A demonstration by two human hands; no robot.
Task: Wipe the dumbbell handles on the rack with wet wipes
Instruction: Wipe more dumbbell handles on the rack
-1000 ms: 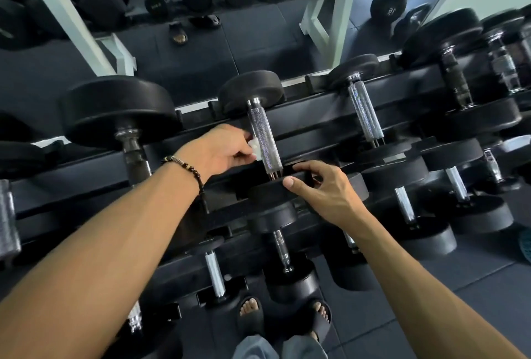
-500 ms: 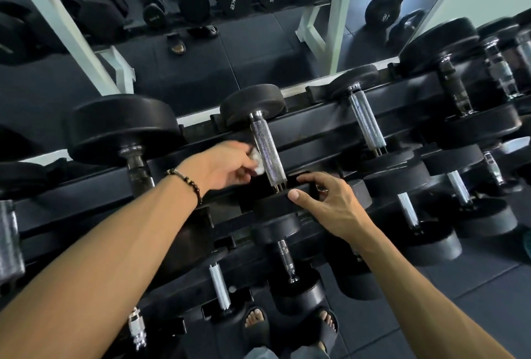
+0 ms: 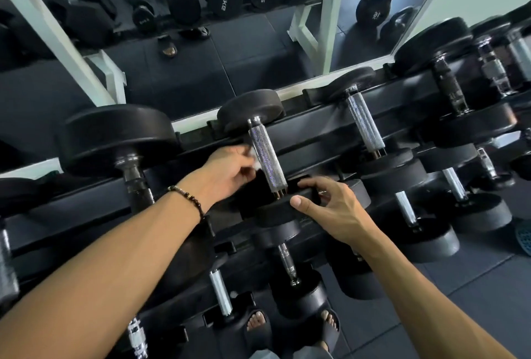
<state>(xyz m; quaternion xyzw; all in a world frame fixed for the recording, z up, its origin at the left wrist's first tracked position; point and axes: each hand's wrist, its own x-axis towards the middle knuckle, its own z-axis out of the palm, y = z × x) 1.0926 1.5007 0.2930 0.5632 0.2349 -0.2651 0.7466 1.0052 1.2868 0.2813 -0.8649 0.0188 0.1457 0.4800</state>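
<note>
A black dumbbell with a knurled chrome handle (image 3: pixel 266 157) lies on the top tier of the black rack (image 3: pixel 310 128), at the centre of the view. My left hand (image 3: pixel 227 171) pinches a small white wet wipe (image 3: pixel 253 157) against the left side of that handle. My right hand (image 3: pixel 330 209) grips the dumbbell's near black head (image 3: pixel 275 210), thumb on the front rim and fingers curled over the top. Most of the wipe is hidden behind my left fingers.
More dumbbells fill the rack: a large one at left (image 3: pixel 115 140), another chrome handle to the right (image 3: pixel 365 122), and smaller ones on lower tiers (image 3: pixel 287 261). A wall mirror (image 3: pixel 201 56) rises behind the rack. My sandalled feet (image 3: pixel 258 327) stand on dark floor mats below.
My left hand with the wipe has slid a little along the left side of the handle. My right hand has stayed on the near head. The camera has tilted slightly.
</note>
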